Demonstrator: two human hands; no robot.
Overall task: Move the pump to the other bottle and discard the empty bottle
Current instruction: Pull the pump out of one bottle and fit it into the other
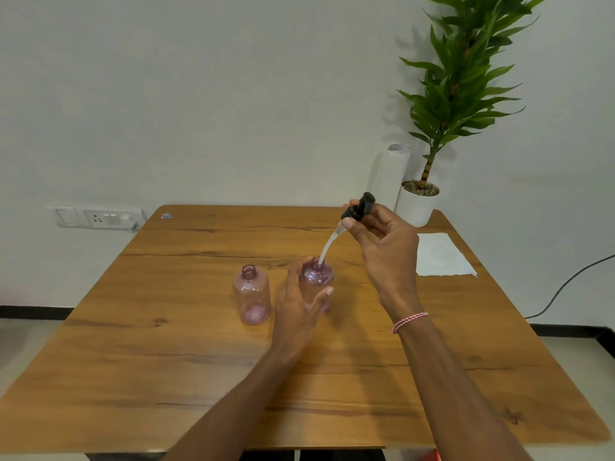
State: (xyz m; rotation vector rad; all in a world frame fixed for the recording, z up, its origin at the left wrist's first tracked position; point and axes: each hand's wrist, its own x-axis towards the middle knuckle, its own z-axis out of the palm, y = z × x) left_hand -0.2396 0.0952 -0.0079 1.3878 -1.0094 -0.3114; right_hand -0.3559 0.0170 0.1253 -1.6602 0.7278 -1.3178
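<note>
The right grip [382, 247] pinches the pump [359, 206], its tube tip inside the right bottle [317, 276] on the counter [166, 327]. The left grip [296, 304] cups that bottle, fingers spread; I cannot tell if it holds it. The left bottle [252, 294] stands open. Seating the pump and discarding likely remain.

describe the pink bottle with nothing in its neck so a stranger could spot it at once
Find the wooden table; two clear pink bottles stand near its middle. Take the free bottle, the one farther from the potted plant. The other bottle has the pump tube in its mouth; this one's neck is bare.
</note>
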